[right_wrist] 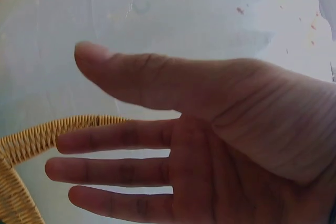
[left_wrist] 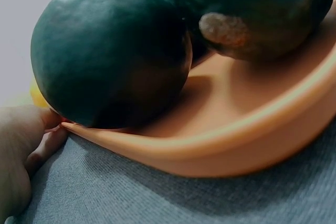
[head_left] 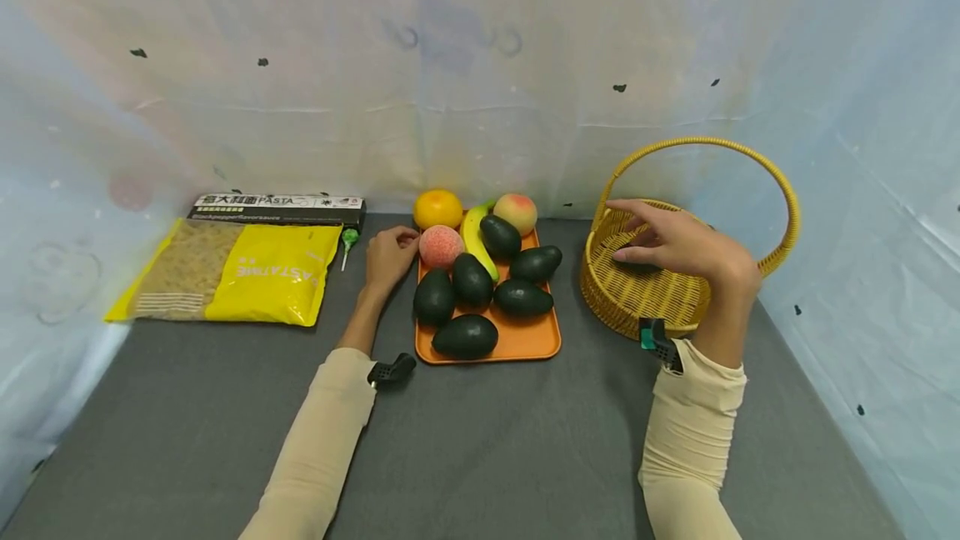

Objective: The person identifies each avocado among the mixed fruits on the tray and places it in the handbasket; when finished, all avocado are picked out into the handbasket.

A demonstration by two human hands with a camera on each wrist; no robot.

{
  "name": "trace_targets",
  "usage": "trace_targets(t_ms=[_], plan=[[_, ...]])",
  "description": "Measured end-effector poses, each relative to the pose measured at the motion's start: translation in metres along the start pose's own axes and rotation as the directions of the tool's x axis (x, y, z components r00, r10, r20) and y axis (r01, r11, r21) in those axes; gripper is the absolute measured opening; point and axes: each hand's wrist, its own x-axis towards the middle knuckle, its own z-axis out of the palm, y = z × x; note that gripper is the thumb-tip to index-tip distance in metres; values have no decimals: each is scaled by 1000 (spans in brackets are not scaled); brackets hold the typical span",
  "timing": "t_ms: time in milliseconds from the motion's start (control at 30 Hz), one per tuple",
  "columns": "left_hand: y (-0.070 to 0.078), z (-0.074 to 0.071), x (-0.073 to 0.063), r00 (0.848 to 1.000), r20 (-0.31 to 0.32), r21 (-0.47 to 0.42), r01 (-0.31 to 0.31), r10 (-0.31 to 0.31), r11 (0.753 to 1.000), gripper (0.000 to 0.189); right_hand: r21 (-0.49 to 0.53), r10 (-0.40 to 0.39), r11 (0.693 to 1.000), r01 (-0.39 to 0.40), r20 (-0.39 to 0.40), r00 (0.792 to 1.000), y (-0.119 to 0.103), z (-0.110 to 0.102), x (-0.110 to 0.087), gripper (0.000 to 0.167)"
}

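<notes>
At the left rim of the orange tray [head_left: 525, 348], my left hand [head_left: 390, 259] pinches the edge beside a pinkish peach [head_left: 441, 247]; the left wrist view shows thumb and finger meeting at that rim [left_wrist: 173, 150]. Several dark green avocados [head_left: 467, 337] lie on the tray with a banana [head_left: 472, 232], another peach [head_left: 516, 213] and an orange [head_left: 438, 210]. Over the yellow wicker basket [head_left: 600, 294] is my right hand [head_left: 671, 242], fingers extended and apart, holding nothing. Partly hidden under it, a dark avocado [head_left: 641, 267] lies in the basket.
Left of the tray lie a yellow pasta bag [head_left: 273, 273], a black-and-white pasta box [head_left: 300, 211] and a green lollipop [head_left: 348, 240]. The basket's tall handle [head_left: 701, 141] arches above the right hand. A pale curtain [head_left: 480, 65] hangs behind the grey tabletop [head_left: 495, 448].
</notes>
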Motion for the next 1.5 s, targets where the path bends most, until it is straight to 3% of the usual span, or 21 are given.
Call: trace_targets(t_ms=[267,900,1500], plan=[[4,-3,1,1000,12,-4,9,-9,1000,28,-7,-134,991,134,44,990,-9,3,6,69],[0,0,-2,1000,15,3,17,-17,1000,29,10,-209,978,210,111,972,-15,8,7,73],[5,-2,0,1000,20,-4,18,-18,1000,28,1,-196,980,197,130,972,-26,8,5,73]])
